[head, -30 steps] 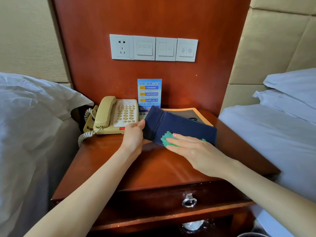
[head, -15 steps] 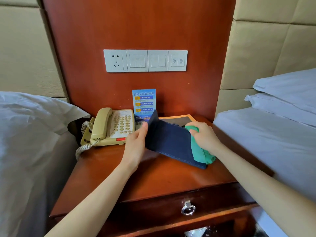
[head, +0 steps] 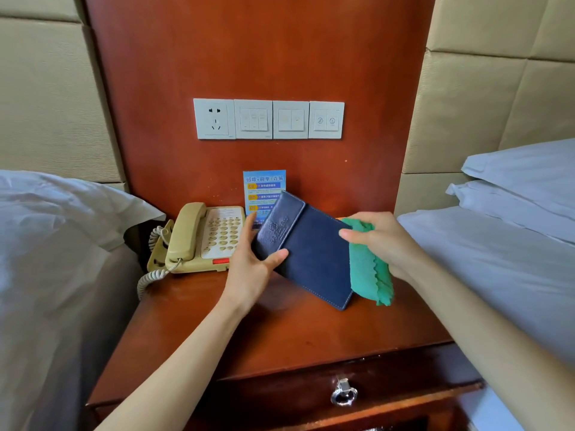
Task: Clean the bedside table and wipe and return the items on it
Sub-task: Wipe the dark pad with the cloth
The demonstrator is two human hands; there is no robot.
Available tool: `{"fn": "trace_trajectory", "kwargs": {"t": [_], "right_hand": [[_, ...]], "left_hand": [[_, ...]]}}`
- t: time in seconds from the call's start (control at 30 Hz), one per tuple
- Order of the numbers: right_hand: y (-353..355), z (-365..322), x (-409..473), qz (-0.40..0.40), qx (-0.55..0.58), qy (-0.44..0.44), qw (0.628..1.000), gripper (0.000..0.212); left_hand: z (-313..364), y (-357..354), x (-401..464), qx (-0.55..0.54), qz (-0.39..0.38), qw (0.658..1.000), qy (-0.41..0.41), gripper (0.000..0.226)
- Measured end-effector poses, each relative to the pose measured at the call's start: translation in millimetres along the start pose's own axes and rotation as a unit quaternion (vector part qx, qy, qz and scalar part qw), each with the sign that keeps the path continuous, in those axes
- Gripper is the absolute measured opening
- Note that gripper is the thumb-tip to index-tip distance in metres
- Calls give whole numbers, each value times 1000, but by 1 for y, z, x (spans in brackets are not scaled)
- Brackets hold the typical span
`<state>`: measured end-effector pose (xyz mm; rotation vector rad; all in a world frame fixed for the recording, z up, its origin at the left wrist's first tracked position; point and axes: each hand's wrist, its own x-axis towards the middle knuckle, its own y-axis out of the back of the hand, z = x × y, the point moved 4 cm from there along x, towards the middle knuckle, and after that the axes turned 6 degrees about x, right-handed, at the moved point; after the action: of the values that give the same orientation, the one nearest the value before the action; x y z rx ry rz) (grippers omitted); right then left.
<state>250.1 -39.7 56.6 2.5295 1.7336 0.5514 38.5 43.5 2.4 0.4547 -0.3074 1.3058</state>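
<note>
A dark blue leather folder is held tilted above the wooden bedside table. My left hand grips its left edge, thumb on the front and fingers behind. My right hand holds a green cloth against the folder's right edge. A beige telephone sits at the table's back left. A blue information card stands against the wall behind the folder.
White beds flank the table, one on the left and one on the right with pillows. A socket and switch panel is on the red wooden wall. A drawer with a metal ring pull is below the tabletop.
The folder has been lifted off the table and tilted up. My right hand with the cloth moved from its front face to its right edge.
</note>
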Motion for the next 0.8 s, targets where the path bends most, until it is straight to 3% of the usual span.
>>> {"fn": "trace_trajectory", "kwargs": {"t": [0.07,0.13,0.23,0.33,0.4,0.47,0.53,0.6,0.7,0.8], "right_hand": [[-2,-16,-5,52,-46,76,995,12],[-11,-32,-19,136,-119,209,961,14],[-36,-40,-45,125,-181,356,908,27],[-55,-39,-63,76,-272,441,852,47],[-65,-31,-67,17,-279,429,859,54],[-67,-24,-65,-48,-195,336,920,56],[-63,-22,-59,-63,-107,261,957,51],[-54,-27,-50,-9,-77,253,964,37],[-31,-34,-30,125,-61,234,962,22],[-7,-42,-10,235,62,171,955,20]], "left_hand": [[-2,2,2,-38,39,998,11,94],[-7,3,3,-109,33,991,68,105],[-2,-5,-3,-268,-99,943,173,117],[12,-16,-10,-354,-221,896,152,107],[17,-14,-9,-391,-213,885,138,99],[18,-6,-5,-406,-165,891,118,79],[16,1,-2,-417,-116,895,110,55],[13,3,0,-409,-92,902,107,40],[10,1,-1,-365,-52,921,124,40],[4,-4,-3,-392,-19,904,168,38]]}}
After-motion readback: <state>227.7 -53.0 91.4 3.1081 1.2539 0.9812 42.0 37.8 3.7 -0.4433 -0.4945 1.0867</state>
